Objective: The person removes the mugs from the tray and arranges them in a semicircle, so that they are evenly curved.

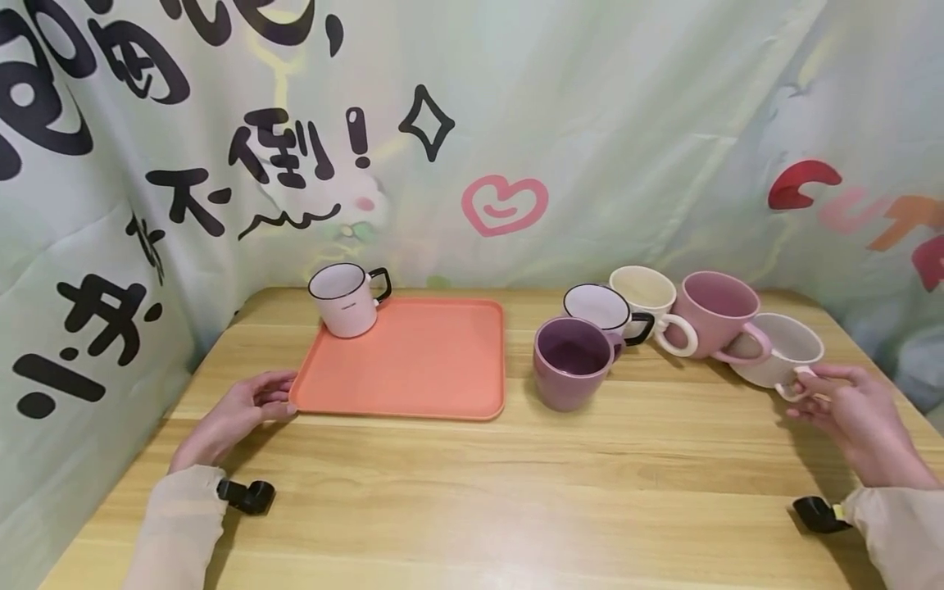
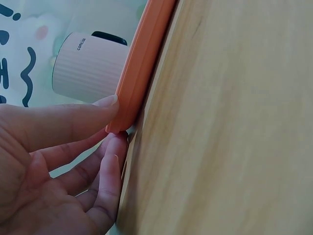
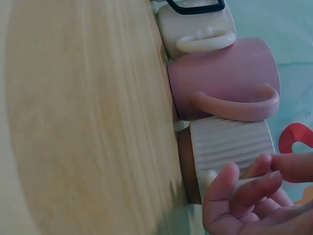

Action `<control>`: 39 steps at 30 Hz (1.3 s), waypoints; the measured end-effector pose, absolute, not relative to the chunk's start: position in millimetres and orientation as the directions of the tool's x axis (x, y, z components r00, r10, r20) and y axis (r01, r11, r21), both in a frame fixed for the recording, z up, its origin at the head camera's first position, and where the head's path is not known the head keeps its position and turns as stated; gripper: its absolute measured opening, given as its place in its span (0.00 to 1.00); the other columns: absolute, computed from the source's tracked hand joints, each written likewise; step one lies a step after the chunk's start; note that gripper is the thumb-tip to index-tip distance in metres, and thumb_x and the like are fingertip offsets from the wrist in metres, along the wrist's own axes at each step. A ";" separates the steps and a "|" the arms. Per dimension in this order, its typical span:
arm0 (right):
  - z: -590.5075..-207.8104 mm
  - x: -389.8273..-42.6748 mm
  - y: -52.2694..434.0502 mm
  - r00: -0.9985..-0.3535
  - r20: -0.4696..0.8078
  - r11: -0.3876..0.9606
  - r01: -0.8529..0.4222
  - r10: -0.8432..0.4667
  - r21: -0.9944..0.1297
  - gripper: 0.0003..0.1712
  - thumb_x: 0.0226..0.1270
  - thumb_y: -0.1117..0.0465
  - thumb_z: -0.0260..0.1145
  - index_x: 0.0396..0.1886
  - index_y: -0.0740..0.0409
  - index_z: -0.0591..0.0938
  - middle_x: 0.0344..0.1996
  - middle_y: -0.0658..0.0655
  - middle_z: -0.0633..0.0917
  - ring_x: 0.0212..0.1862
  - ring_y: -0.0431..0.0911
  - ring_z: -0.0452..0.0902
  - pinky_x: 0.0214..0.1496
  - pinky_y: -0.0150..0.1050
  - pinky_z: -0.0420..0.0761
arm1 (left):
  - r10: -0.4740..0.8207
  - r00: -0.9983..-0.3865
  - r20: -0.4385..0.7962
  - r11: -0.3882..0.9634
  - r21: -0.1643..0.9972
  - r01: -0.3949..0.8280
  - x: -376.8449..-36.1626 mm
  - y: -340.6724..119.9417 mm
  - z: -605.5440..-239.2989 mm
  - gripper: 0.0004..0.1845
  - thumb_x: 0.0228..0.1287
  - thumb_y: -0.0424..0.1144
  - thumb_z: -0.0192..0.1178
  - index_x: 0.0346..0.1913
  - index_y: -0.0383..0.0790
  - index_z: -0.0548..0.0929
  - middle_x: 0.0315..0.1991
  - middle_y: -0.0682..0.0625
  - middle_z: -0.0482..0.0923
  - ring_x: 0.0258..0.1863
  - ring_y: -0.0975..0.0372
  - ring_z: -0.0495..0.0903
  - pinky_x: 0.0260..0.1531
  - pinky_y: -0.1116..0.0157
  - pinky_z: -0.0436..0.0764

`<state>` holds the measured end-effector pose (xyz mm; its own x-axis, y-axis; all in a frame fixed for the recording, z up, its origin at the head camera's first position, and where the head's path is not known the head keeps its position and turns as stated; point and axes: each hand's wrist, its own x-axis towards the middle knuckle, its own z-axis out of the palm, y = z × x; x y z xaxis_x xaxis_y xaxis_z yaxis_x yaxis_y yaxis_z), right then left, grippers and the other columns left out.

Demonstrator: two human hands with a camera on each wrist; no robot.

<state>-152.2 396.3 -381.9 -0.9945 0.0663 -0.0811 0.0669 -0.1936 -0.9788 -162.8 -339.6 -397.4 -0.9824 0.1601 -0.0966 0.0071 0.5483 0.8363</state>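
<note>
My left hand (image 1: 274, 397) lies on the table at the near left corner of the orange tray (image 1: 428, 369), thumb and straight fingers touching that corner. In the left wrist view the left hand (image 2: 113, 122) has its thumb against the tray rim (image 2: 142, 63) and its fingers beside the corner. A pale pink mug with a black rim (image 1: 345, 301) stands in the tray's far left corner. My right hand (image 1: 805, 390) pinches the handle of a white ribbed mug (image 1: 783, 347) at the right end of the mug group. The right wrist view shows the fingers (image 3: 230, 186) round that mug's (image 3: 230, 147) handle.
Left of the ribbed mug stand a pink mug (image 1: 714, 313), a cream mug (image 1: 647, 297), a white black-rimmed mug (image 1: 601, 310) and a purple mug (image 1: 571, 360), close together. Printed fabric walls enclose the wooden table (image 1: 516, 492) at the back and sides.
</note>
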 end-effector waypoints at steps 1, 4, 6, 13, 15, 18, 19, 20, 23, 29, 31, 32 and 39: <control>-382.2 -152.4 395.5 -0.995 -0.073 -0.187 0.061 0.060 -0.980 0.22 0.79 0.72 0.52 0.30 0.56 0.89 0.25 0.52 0.84 0.26 0.42 0.77 0.29 0.34 0.83 | 0.163 -0.982 -0.094 0.550 0.835 0.011 -162.3 -340.4 -397.3 0.33 0.68 0.29 0.65 0.70 0.19 0.64 0.62 0.27 0.72 0.51 0.58 0.78 0.43 0.73 0.80; -381.7 -151.7 393.0 -0.997 -0.061 -0.155 0.052 0.054 -0.987 0.22 0.78 0.74 0.52 0.30 0.56 0.88 0.25 0.52 0.84 0.27 0.41 0.78 0.29 0.34 0.83 | 0.156 -0.983 -0.095 0.551 0.834 0.007 -162.0 -340.9 -396.9 0.34 0.67 0.30 0.65 0.70 0.19 0.64 0.62 0.27 0.72 0.50 0.63 0.78 0.43 0.73 0.79; -380.5 -150.2 391.4 -0.997 -0.058 -0.131 0.050 0.060 -0.990 0.22 0.78 0.74 0.52 0.30 0.55 0.88 0.25 0.52 0.85 0.26 0.41 0.78 0.29 0.33 0.83 | 0.154 -0.984 -0.094 0.551 0.835 0.006 -162.5 -341.2 -396.7 0.34 0.67 0.31 0.66 0.70 0.20 0.64 0.63 0.27 0.72 0.49 0.66 0.77 0.44 0.73 0.79; -378.1 -150.4 387.1 -0.993 -0.074 -0.010 0.073 0.097 -0.997 0.22 0.77 0.73 0.54 0.28 0.50 0.87 0.23 0.49 0.86 0.23 0.40 0.75 0.27 0.31 0.81 | 0.153 -0.985 -0.083 0.526 0.850 0.010 -160.4 -342.4 -396.7 0.33 0.67 0.28 0.65 0.70 0.19 0.64 0.61 0.26 0.73 0.47 0.70 0.78 0.44 0.73 0.80; -379.5 -151.0 387.1 -0.992 -0.073 -0.016 0.071 0.100 -0.997 0.22 0.77 0.73 0.54 0.28 0.50 0.87 0.23 0.50 0.86 0.23 0.40 0.75 0.27 0.31 0.82 | 0.153 -0.985 -0.084 0.527 0.850 0.009 -160.3 -342.1 -396.6 0.33 0.67 0.29 0.65 0.70 0.19 0.64 0.61 0.26 0.73 0.47 0.70 0.78 0.44 0.73 0.80; -382.3 -152.2 386.0 -0.994 -0.056 -0.031 0.053 0.096 -0.998 0.22 0.77 0.74 0.53 0.28 0.51 0.87 0.23 0.50 0.86 0.23 0.40 0.76 0.27 0.32 0.82 | 0.154 -0.984 -0.088 0.531 0.847 0.007 -161.2 -342.5 -396.2 0.33 0.67 0.29 0.65 0.70 0.19 0.64 0.62 0.26 0.72 0.47 0.70 0.77 0.45 0.73 0.79; -383.5 -152.7 385.2 -0.994 -0.051 -0.036 0.048 0.092 -0.998 0.22 0.77 0.74 0.53 0.28 0.52 0.87 0.23 0.51 0.86 0.24 0.40 0.76 0.27 0.32 0.83 | 0.149 -0.985 -0.091 0.534 0.846 0.003 -161.4 -342.9 -395.7 0.33 0.67 0.29 0.65 0.70 0.19 0.64 0.62 0.26 0.72 0.47 0.70 0.77 0.45 0.73 0.79; -384.1 -153.5 384.3 -0.995 -0.044 -0.033 0.041 0.091 -0.999 0.23 0.77 0.74 0.53 0.28 0.52 0.87 0.23 0.51 0.86 0.24 0.40 0.76 0.27 0.32 0.83 | 0.146 -0.985 -0.091 0.538 0.843 0.002 -161.6 -343.4 -395.6 0.33 0.67 0.29 0.65 0.70 0.19 0.64 0.62 0.26 0.72 0.47 0.70 0.77 0.45 0.73 0.79; -384.4 -155.7 381.0 -0.995 -0.037 -0.012 0.036 0.090 -0.999 0.23 0.77 0.74 0.53 0.28 0.52 0.87 0.23 0.50 0.86 0.24 0.39 0.75 0.28 0.31 0.83 | 0.139 -0.986 -0.096 0.554 0.832 -0.003 -161.6 -345.0 -395.3 0.34 0.67 0.29 0.65 0.70 0.19 0.64 0.61 0.27 0.72 0.48 0.68 0.78 0.45 0.74 0.79; -379.1 -157.0 378.0 -0.994 -0.052 0.031 0.056 0.094 -0.998 0.21 0.77 0.73 0.53 0.28 0.51 0.86 0.24 0.49 0.86 0.24 0.40 0.75 0.28 0.31 0.82 | 0.142 -0.986 -0.087 0.569 0.823 0.009 -161.2 -346.8 -397.0 0.34 0.68 0.29 0.65 0.70 0.18 0.63 0.61 0.26 0.73 0.49 0.61 0.79 0.43 0.74 0.79; -376.9 -156.4 379.0 -0.994 -0.050 0.044 0.055 0.101 -0.998 0.21 0.77 0.73 0.54 0.28 0.51 0.85 0.25 0.48 0.86 0.24 0.40 0.75 0.27 0.30 0.81 | 0.145 -0.986 -0.088 0.560 0.828 0.009 -160.9 -345.8 -397.9 0.34 0.68 0.29 0.65 0.70 0.18 0.63 0.61 0.26 0.73 0.49 0.61 0.79 0.43 0.74 0.79; -376.2 -155.8 379.6 -0.993 -0.054 0.044 0.059 0.109 -0.997 0.19 0.77 0.72 0.55 0.29 0.50 0.85 0.24 0.47 0.86 0.24 0.40 0.75 0.27 0.30 0.81 | 0.144 -0.985 -0.091 0.557 0.830 0.005 -160.7 -345.3 -398.2 0.34 0.67 0.29 0.65 0.70 0.18 0.63 0.61 0.26 0.73 0.49 0.62 0.79 0.43 0.73 0.79; -376.4 -153.8 385.4 -0.986 -0.072 0.011 0.074 0.151 -0.997 0.06 0.75 0.71 0.59 0.42 0.59 0.71 0.25 0.46 0.85 0.26 0.39 0.76 0.28 0.30 0.81 | 0.142 -0.985 -0.093 0.533 0.846 -0.003 -160.8 -341.6 -397.4 0.34 0.68 0.30 0.65 0.71 0.20 0.64 0.61 0.28 0.73 0.47 0.68 0.78 0.44 0.73 0.79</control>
<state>-153.8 385.4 -376.4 -0.9860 0.1506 -0.0718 0.0743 0.0113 -0.9972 -160.8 -341.6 -397.4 -0.9855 0.1420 -0.0930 -0.0031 0.5327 0.8463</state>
